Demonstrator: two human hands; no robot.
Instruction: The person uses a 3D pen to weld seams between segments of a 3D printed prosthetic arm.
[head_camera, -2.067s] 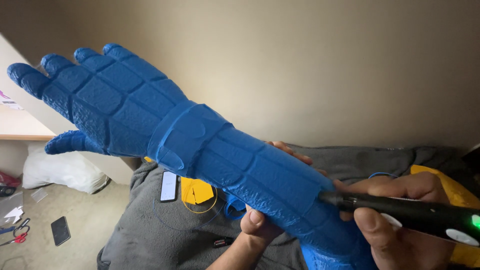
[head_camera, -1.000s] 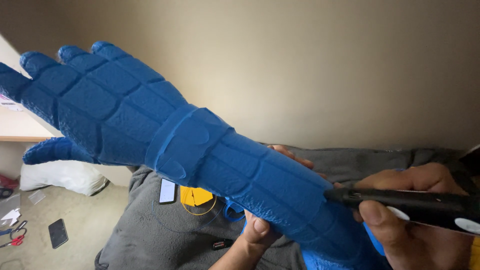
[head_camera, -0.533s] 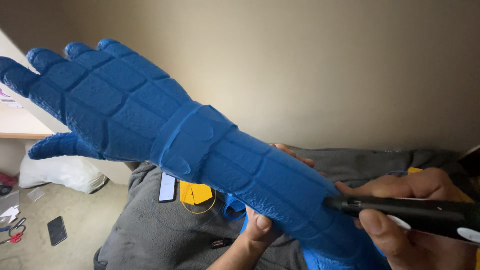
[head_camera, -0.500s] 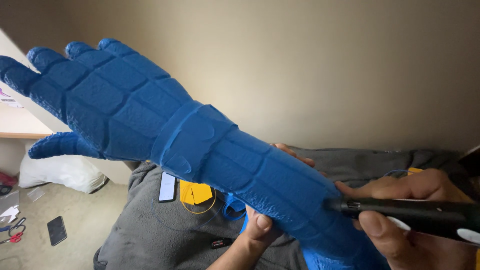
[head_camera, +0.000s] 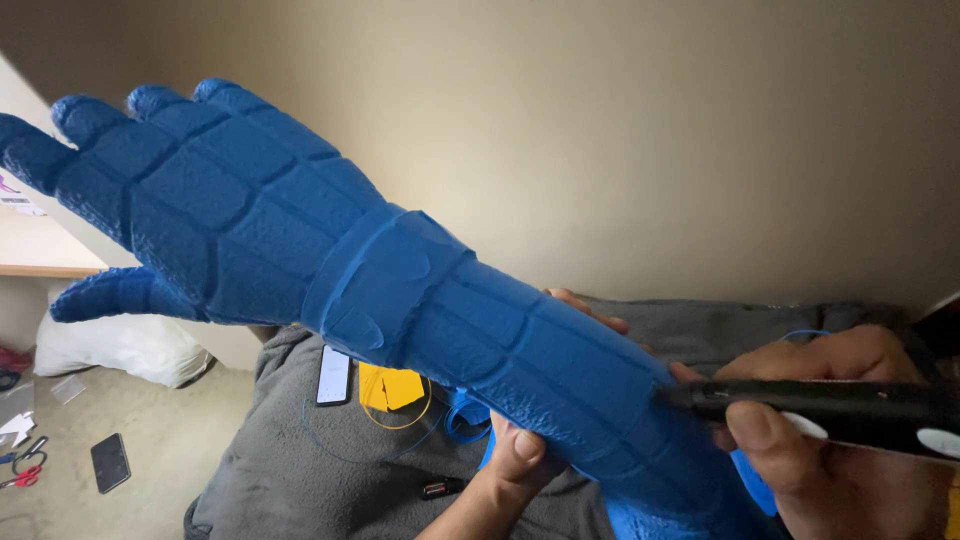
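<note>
Your left hand (head_camera: 515, 455) grips the big blue gauntlet (head_camera: 330, 270) from underneath, at the forearm section: the thumb presses up against its near side and the fingertips (head_camera: 585, 308) curl over the far edge, so the hand is wrapped closed around the piece. The gauntlet is a textured, panelled glove-and-forearm shell, held up in the air and slanting from your hands at lower right up to its spread fingers at upper left, with its thumb pointing down and left.

Your right hand (head_camera: 840, 440) is clenched round a black 3D pen (head_camera: 820, 405), thumb laid along the barrel's near side and the other fingers folded over the top. The pen lies nearly level, pointing left, and its tip meets the gauntlet's surface just beside your right thumb, close to the cuff end. A thin blue filament (head_camera: 805, 333) loops above that hand.

Below your left hand lies a grey blanket (head_camera: 300, 470). On it, left of your wrist, sit a yellow card (head_camera: 390, 387), a slim white remote-like device (head_camera: 333, 375), a coil of blue filament (head_camera: 462, 418) and a small dark cylinder (head_camera: 442, 488). Farther left, on the floor, lie a dark phone (head_camera: 110, 462), scissors with red handles (head_camera: 25, 468) and a white plastic bag (head_camera: 120, 345).
</note>
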